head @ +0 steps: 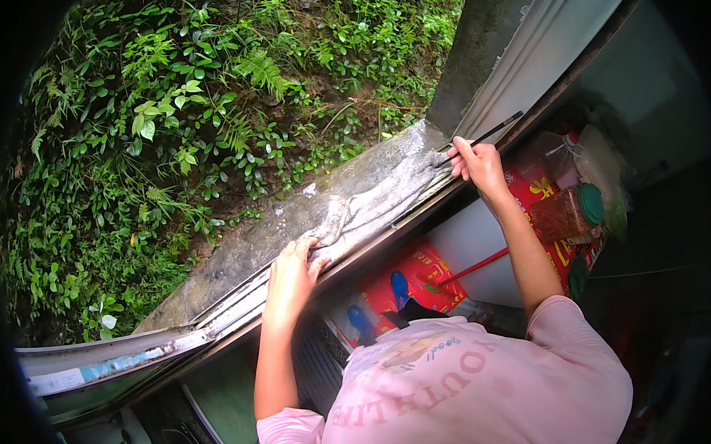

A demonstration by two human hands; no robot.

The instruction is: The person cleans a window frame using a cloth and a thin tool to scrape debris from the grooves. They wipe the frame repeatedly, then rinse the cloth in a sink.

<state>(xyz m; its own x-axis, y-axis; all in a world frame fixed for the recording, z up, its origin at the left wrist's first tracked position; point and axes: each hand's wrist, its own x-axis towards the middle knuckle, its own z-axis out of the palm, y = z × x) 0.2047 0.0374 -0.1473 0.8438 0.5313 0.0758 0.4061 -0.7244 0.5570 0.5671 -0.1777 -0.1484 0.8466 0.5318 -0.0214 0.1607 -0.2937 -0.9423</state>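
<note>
A wet grey-white cloth [372, 207] lies stretched along the window track [241, 311] and the concrete sill [227, 261]. At its near left end my left hand [293, 274] presses down, thumb and fingers gripping the fabric's edge. My right hand [477, 162] is at the far right end of the sill, by the window frame. Between its thumb and fingers is a thin black stick [496, 126]; the stick's lower tip touches the cloth's right end.
Leafy plants [170, 140] cover a slope outside. A window sash [114, 362] stands at left. Below the sill at right are a green-lidded jar [566, 211], a plastic bottle [558, 150] and a red pole [474, 266]. Blue footwear [400, 288] rests on a red printed sheet [433, 260].
</note>
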